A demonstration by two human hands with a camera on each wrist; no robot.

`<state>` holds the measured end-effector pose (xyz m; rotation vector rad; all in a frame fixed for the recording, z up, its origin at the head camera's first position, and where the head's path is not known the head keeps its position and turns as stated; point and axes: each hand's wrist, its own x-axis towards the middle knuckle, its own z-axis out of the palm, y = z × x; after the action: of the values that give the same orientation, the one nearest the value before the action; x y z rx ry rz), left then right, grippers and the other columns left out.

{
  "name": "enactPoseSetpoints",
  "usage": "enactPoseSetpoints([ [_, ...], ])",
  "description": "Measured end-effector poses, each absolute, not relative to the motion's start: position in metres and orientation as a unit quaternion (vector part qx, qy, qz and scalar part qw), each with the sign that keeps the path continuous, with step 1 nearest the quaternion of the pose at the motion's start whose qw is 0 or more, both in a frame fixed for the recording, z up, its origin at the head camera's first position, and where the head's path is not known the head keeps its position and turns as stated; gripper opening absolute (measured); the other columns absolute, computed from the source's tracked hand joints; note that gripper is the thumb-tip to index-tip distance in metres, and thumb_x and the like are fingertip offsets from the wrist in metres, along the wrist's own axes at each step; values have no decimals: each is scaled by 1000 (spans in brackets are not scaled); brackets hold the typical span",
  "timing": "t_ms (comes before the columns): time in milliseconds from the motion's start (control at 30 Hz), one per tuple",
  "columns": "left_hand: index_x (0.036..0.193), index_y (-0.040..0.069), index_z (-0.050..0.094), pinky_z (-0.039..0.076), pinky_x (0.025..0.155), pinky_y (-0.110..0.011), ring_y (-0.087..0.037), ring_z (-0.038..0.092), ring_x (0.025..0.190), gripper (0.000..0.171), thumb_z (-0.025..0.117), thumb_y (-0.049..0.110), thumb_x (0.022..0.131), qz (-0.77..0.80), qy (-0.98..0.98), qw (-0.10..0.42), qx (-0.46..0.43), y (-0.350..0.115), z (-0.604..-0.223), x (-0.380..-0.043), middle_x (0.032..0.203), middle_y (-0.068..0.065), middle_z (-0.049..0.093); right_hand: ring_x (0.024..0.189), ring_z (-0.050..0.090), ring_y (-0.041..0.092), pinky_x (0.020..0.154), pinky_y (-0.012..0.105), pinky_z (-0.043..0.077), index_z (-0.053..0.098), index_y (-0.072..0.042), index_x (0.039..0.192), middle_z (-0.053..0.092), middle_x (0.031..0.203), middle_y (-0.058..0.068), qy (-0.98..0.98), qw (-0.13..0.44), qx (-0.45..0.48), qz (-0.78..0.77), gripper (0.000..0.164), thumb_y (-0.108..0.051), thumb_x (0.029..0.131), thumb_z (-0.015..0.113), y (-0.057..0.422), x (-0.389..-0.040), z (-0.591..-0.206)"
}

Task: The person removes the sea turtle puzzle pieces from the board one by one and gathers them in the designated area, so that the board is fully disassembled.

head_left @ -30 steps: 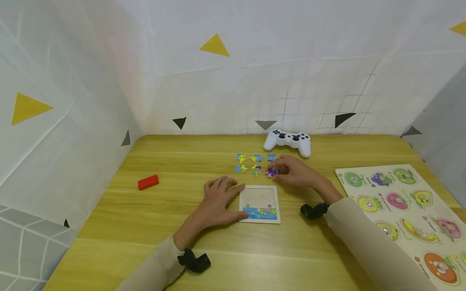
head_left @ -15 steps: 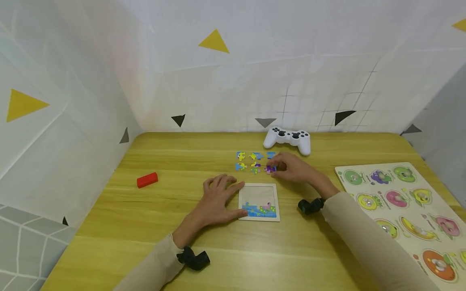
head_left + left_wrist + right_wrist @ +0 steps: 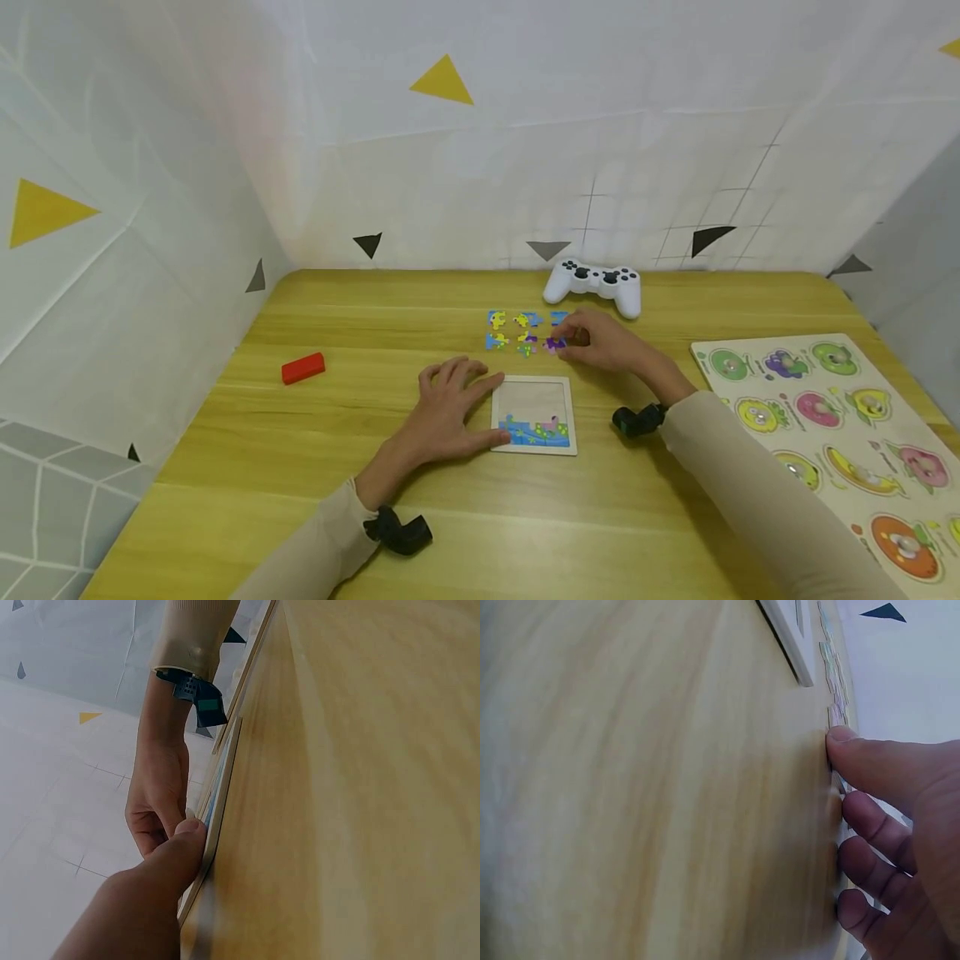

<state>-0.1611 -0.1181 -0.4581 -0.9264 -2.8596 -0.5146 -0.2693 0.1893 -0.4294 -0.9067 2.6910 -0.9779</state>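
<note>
- The purple puzzle piece [image 3: 555,343] lies at the near right of the loose pieces [image 3: 528,320], just beyond the wooden frame [image 3: 536,451].
- The right hand [image 3: 600,340] appears to pinch it, thumb and forefinger set narrow at its right side; whether it is off the table [image 3: 600,517], I cannot tell.
- It looks thin and flat, so it should be light and stiff, with little edge to catch; a fingertip could slip off the smooth printed face.
- Best hold: thumb and forefinger on opposite edges of the body, sparing the knobs, probably the weakest parts.
- The left hand [image 3: 442,421] is spread wide along the frame's left side, thumb on its lower left, forefinger at the upper left corner.
- The frame looks rigid and light, likely to slide if nudged; its rim suits steadying.
</note>
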Motion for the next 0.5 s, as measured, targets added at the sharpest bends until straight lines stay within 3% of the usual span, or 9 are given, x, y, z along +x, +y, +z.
enactPoseSetpoints([
  [500, 154, 31, 44, 20, 112, -61, -31, 27, 150, 83, 60, 74, 85, -165, -940, 30, -296, -119, -458, -162, 152, -2, 43, 89, 60, 20, 82, 37, 50, 72, -4, 116, 70, 104, 11, 897, 59, -278, -338, 28, -15, 92, 76, 189, -270, -431],
])
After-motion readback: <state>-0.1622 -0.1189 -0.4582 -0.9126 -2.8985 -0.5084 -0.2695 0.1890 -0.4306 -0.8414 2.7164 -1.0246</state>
